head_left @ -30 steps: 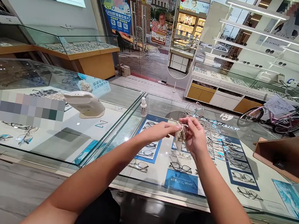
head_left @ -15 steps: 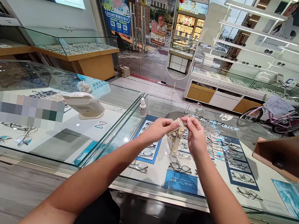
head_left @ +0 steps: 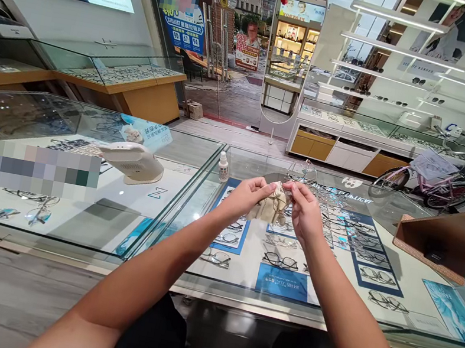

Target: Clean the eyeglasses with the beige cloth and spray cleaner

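Note:
My left hand (head_left: 249,196) is closed, its thumb and fingers pinching a beige cleaning cloth (head_left: 270,206) that hangs in folds above the glass counter. Close beside it, my right hand (head_left: 305,209) pinches a pair of thin-rimmed glasses (head_left: 287,197) at the cloth's right edge. The cloth and fingers hide most of these glasses. Just beyond the hands, several wire-framed glasses (head_left: 304,170) rest on the counter top. A small white spray bottle (head_left: 223,167) stands upright to the left of my hands.
Under the glass counter (head_left: 220,292) lie rows of glasses, including a black-rimmed pair (head_left: 280,260). A white device (head_left: 133,162) stands on the left counter. At the right is a brown wooden stand (head_left: 430,248). Beyond are an oval mirror (head_left: 294,47) and a pink bicycle (head_left: 433,182).
The cloth has spread out and bunched wider towards the left hand; its long hanging end has drawn up. Both hands stay at nearly the same spot.

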Motion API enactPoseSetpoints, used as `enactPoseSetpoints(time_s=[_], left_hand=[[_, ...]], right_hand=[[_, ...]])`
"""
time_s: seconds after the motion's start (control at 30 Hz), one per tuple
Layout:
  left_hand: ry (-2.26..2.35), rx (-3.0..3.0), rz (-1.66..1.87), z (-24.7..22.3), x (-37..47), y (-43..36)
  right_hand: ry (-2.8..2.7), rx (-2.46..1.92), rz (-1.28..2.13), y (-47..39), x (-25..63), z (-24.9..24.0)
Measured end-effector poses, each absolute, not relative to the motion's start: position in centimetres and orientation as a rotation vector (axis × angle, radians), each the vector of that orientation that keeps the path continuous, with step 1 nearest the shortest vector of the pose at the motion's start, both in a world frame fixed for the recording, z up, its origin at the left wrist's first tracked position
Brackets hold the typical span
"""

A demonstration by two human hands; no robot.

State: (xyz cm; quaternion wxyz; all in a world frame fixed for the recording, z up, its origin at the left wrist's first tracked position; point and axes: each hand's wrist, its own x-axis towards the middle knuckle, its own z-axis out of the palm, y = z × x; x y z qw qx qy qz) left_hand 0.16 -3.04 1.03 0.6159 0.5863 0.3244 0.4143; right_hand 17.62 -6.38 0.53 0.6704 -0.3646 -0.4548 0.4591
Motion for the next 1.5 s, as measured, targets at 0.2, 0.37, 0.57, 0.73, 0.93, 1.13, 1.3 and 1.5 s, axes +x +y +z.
enactPoseSetpoints(time_s=[0.2,0.37,0.57,0.73,0.93,1.13,1.3,1.5], left_hand=[[0.634,1.269,0.838,0.3,0.3,-2.8],[0.47,1.212,0.648,0.8,0.2,-2.8],[0.468,1.188,0.576,1.2,-0.4,-2.7],[0.487,1.161,0.592,1.3,-0.5,-2.7],[0.528,1.089,0.719,0.8,0.3,-2.9],[0.56,1.265,0.644,0.0,0.7,-3.3],[0.587,1.38,0.682,0.1,0.8,-3.8],[0.516,1.325,0.711,-0.5,0.6,-3.1]], right_hand=[[-0.968,-0.801,1.18,-6.5,17.5,0.8],[-0.917,-0.778,1.293,-6.6,17.6,0.9],[-0.926,-0.759,1.319,-6.7,17.6,1.2],[-0.959,-0.746,1.284,-6.5,17.7,1.0],[-0.986,-0.729,1.217,-6.1,17.6,0.3],[-1.021,-0.728,1.223,-6.4,17.4,0.2],[-1.027,-0.767,1.22,-6.2,17.5,-0.2],[-1.001,-0.779,1.209,-6.1,17.7,0.1]])
